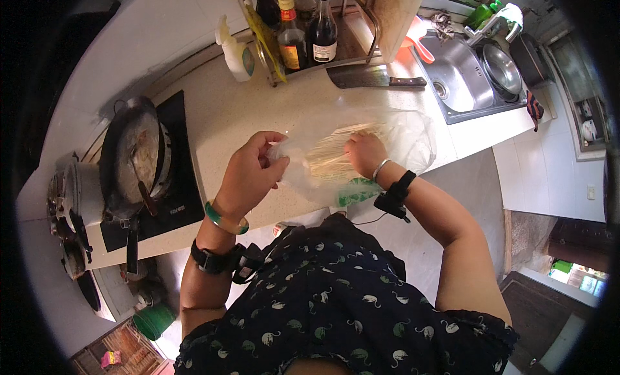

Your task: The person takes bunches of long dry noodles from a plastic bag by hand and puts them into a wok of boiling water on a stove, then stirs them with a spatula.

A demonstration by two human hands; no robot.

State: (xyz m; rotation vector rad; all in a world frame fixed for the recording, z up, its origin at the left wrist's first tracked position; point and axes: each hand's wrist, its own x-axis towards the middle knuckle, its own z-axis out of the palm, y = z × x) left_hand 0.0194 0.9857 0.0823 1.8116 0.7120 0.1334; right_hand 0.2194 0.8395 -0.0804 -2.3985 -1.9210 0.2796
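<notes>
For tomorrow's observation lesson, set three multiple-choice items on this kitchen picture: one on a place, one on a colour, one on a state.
1. Where does the cleaver lie?
A. in the sink
B. on the counter before the bottle rack
C. in the wok

2. What colour is the bangle on the left wrist?
A. green
B. red
C. white

3. What is the right hand doing?
A. resting flat on the counter
B. reaching inside the clear plastic bag
C. gripping the cleaver

Answers: 1 B, it lies below the bottles; 2 A, the band shows green; 3 B, the hand is among thin pale sticks while the left hand pinches the bag.
</notes>
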